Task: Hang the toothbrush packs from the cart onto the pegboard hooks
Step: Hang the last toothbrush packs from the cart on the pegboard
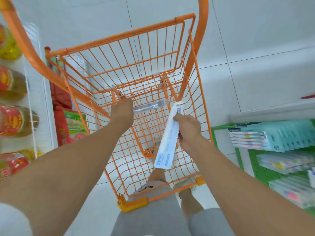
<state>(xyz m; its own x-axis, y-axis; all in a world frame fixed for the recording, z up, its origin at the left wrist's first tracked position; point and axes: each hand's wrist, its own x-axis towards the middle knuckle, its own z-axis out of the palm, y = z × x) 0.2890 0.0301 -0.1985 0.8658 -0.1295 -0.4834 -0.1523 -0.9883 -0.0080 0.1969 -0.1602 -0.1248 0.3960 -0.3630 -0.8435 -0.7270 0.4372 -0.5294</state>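
Inside orange cart [201, 92], left hand [121, 113] grips toothbrush pack [150, 106].

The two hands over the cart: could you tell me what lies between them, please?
In the head view, a clear toothbrush pack lies in the cart between the left hand and right hand.

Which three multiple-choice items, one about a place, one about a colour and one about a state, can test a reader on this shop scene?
1. Where does the clear toothbrush pack lie?
A. In the cart
B. On the floor
C. On a hook

2. What colour is the cart?
A. Blue
B. Orange
C. Black

3. What is the right hand doing?
A. Hanging idle
B. Pushing the cart
C. Holding a white pack

Answers: 1 A, it rests on the basket wires by the left hand. 2 B, all its wires are orange. 3 C, its grip is round the long pack.
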